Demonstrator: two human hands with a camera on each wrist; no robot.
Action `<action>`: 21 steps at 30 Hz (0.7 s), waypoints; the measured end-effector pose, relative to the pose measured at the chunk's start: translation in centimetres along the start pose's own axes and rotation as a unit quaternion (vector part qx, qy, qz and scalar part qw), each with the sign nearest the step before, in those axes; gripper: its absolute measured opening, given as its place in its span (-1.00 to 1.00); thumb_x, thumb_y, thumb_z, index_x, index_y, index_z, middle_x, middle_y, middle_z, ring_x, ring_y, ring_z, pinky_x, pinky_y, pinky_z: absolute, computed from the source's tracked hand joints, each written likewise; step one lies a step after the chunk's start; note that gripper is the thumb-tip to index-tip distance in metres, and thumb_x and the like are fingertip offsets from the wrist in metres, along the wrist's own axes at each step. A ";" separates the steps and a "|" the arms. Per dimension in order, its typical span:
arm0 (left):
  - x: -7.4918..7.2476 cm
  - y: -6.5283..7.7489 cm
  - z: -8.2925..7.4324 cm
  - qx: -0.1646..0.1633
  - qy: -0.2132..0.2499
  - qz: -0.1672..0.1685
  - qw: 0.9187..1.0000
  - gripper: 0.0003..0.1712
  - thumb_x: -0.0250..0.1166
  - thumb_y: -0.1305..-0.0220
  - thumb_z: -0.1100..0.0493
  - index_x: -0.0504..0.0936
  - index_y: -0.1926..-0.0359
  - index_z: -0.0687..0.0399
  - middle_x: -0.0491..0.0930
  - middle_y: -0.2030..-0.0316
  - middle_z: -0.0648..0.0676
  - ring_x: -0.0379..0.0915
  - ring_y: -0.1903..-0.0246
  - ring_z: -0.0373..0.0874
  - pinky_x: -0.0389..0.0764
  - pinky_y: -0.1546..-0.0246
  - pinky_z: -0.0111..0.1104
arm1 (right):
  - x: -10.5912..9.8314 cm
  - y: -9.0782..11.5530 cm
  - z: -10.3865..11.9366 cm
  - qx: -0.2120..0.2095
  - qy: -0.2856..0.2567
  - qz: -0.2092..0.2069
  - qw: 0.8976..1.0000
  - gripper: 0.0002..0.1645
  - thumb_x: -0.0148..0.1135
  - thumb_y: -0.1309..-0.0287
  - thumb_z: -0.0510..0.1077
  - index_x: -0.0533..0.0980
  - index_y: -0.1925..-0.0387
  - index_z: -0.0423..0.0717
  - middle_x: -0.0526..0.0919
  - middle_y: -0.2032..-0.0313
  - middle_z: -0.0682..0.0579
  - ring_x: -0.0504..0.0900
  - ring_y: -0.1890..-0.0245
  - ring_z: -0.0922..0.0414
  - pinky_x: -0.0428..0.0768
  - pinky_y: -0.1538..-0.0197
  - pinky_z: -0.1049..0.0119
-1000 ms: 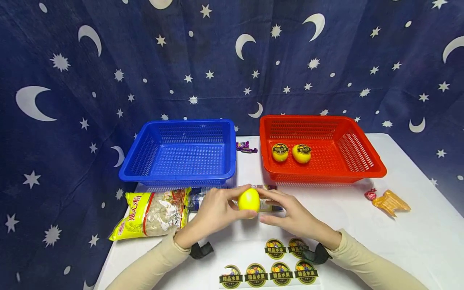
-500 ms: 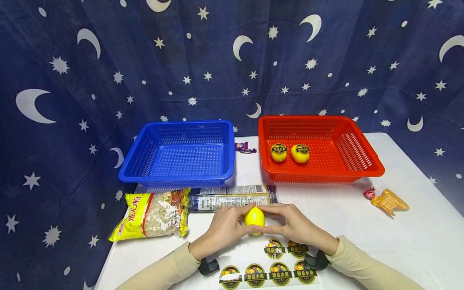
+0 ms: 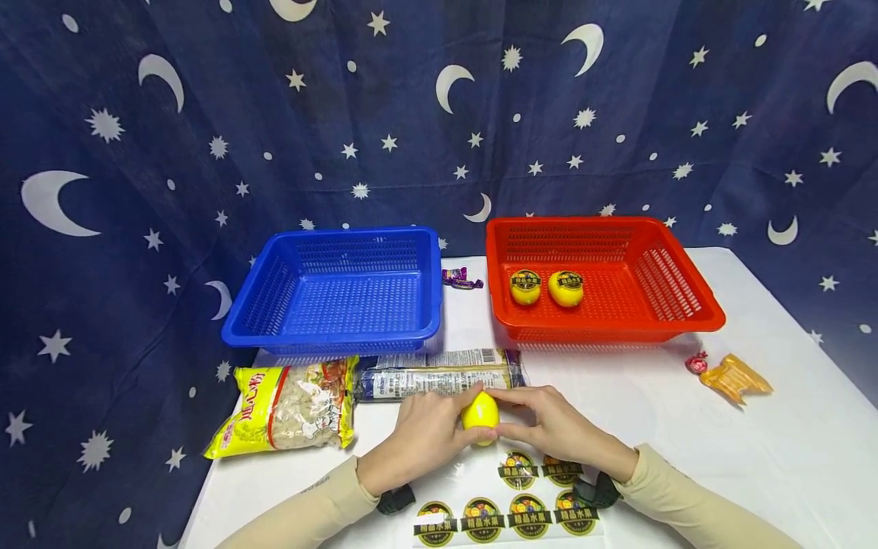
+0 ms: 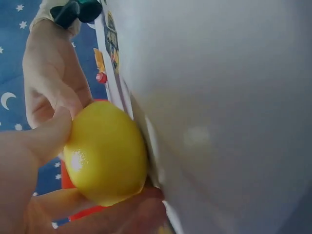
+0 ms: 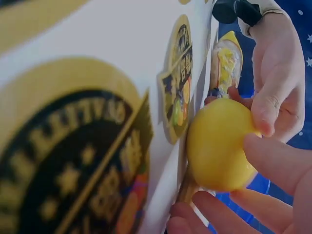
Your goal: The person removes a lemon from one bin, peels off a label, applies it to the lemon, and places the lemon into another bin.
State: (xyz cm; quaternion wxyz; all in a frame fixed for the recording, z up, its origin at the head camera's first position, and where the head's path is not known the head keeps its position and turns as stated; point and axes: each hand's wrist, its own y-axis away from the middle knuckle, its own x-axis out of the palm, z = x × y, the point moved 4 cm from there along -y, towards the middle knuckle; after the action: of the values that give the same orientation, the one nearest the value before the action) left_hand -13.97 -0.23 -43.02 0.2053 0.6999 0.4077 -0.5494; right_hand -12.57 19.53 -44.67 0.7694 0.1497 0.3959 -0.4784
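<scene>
A plain yellow lemon (image 3: 480, 412) is low over the white table, between both hands in the head view. My left hand (image 3: 421, 438) pinches its left side with thumb and fingers, and my right hand (image 3: 565, 427) holds its right side the same way. In the left wrist view the lemon (image 4: 106, 153) shows a smooth, bare skin. The right wrist view has the lemon (image 5: 222, 146) close to the table, by a round black-and-gold sticker (image 5: 179, 80). Several such stickers (image 3: 483, 520) lie on a sheet just in front of the hands.
A red basket (image 3: 610, 328) at the back right holds two stickered lemons (image 3: 546, 288). At its left stands a blue basket (image 3: 329, 340). A yellow food bag (image 3: 295, 408) and a long clear packet (image 3: 439, 374) lie before them. Wrapped candies (image 3: 734, 377) lie right.
Both hands have brought the lemon down and slightly right, toward the sticker sheet, uncovering the long packet. My right thumb has closed in on the lemon. Over the last half second little has moved.
</scene>
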 end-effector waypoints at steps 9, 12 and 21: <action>-1.7 1.2 -2.1 0.033 -0.119 -0.095 0.988 -0.14 0.27 -0.17 -0.53 0.54 -0.37 -0.21 0.71 0.34 -0.05 0.35 0.69 -0.25 0.15 0.76 -0.46 | -2.0 3.9 0.4 0.036 0.070 0.025 0.997 -0.39 0.44 -0.21 0.14 0.58 -0.25 0.08 0.70 -0.17 0.19 0.66 -0.19 0.14 0.61 -0.23 0.02; -2.2 2.0 -4.3 0.109 -0.122 -0.139 0.977 -0.35 0.39 -0.20 -0.36 0.67 -0.21 -0.19 0.65 0.30 -0.08 0.47 0.55 -0.27 0.28 0.72 -0.51 | -2.2 5.7 0.7 0.032 0.116 0.036 0.992 -0.44 0.45 -0.18 0.15 0.62 -0.18 0.09 0.68 -0.15 0.21 0.65 -0.16 0.14 0.63 -0.18 0.03; 1.7 2.5 -8.9 0.279 -0.194 0.037 0.940 -0.55 0.32 -0.36 -0.10 0.66 -0.20 -0.12 0.71 0.13 -0.09 0.50 0.48 -0.34 0.36 0.74 -0.51 | -1.0 8.1 0.9 0.007 0.209 0.011 0.978 -0.65 0.56 -0.03 0.05 0.73 0.08 0.31 0.65 -0.16 0.22 0.61 -0.17 0.13 0.67 -0.10 0.04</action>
State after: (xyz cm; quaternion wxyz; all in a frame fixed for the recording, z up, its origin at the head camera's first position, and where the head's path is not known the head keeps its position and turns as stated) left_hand -6.52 5.39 -42.21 0.0971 0.6236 0.1641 -0.7581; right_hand -5.42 23.59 -44.56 0.6738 0.2562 0.5428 -0.4309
